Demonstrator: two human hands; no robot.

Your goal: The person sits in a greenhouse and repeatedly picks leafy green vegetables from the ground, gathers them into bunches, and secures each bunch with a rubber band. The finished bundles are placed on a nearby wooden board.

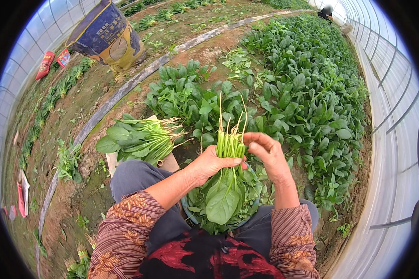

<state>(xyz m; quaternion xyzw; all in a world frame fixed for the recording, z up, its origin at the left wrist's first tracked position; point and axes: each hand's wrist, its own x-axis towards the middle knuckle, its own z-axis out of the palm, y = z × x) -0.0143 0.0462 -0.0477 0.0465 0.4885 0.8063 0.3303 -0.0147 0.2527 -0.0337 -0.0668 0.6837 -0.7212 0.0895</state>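
Note:
My left hand (213, 162) is closed around a bunch of spinach (230, 148), held upside down with its pale roots pointing up and its leaves hanging below. My right hand (270, 153) is at the bunch's right side, its bent fingers against the stems near the roots; whether it pinches one is hard to see. Beneath the bunch, between my knees, a blue-rimmed basin (192, 218) holds loose green leaves. Left of my hands lies a pile of spinach (143, 137), roots to the right, on a light-coloured board or piece of cardboard (169, 163).
Growing spinach (300, 87) covers the bed ahead and right. A flat grey hose (125, 89) curves along the left. Beyond it stand a large blue-and-yellow sack (108, 38) and a row of bunched greens (50, 99). Clear plastic film (377, 139) walls the right. A person (324, 14) crouches far off.

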